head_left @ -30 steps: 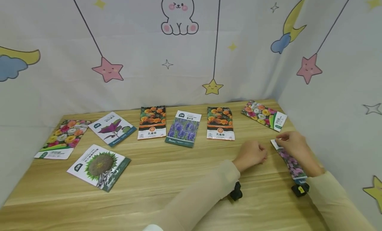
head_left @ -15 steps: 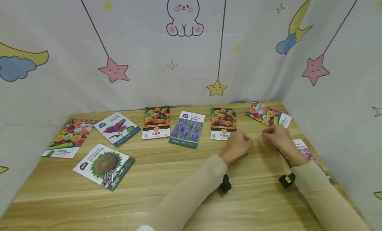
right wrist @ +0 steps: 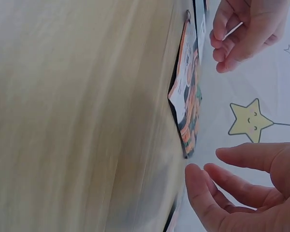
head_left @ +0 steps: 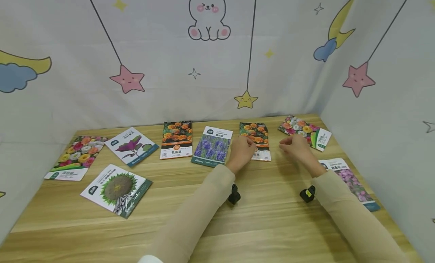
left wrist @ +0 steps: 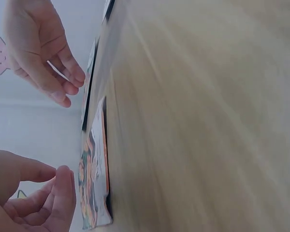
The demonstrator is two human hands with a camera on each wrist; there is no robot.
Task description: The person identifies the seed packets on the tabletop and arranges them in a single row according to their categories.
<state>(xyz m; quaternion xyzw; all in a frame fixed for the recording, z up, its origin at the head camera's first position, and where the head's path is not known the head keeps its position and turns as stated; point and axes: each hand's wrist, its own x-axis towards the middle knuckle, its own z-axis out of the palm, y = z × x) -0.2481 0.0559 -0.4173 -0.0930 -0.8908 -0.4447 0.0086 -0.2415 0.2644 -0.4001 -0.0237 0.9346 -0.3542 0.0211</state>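
Observation:
In the head view my left hand (head_left: 240, 153) hovers over the left side of an orange marigold seed packet (head_left: 261, 144), fingers loosely bent and holding nothing. A purple lavender-like seed packet (head_left: 211, 146) lies just left of it. My right hand (head_left: 299, 151) is held to the right of the marigold packet, empty, thumb and fingers apart in the right wrist view. Close behind that hand is a packet with mixed-colour blooms (head_left: 302, 129). A pink-flowered seed packet (head_left: 353, 183) lies by the right edge, partly covered by the right forearm.
Further left lie a second marigold packet (head_left: 176, 140), a purple-leaf plant packet (head_left: 131, 146), a sunflower packet (head_left: 116, 190) and another mixed-bloom packet (head_left: 76, 157). A white cartoon-printed curtain (head_left: 163, 48) hangs behind the wooden table (head_left: 238, 233) and along its sides.
The right hand has let go of the pink-flowered packet, which now lies flat nearer the right edge. Both hands have moved left, the left one to the marigold packet.

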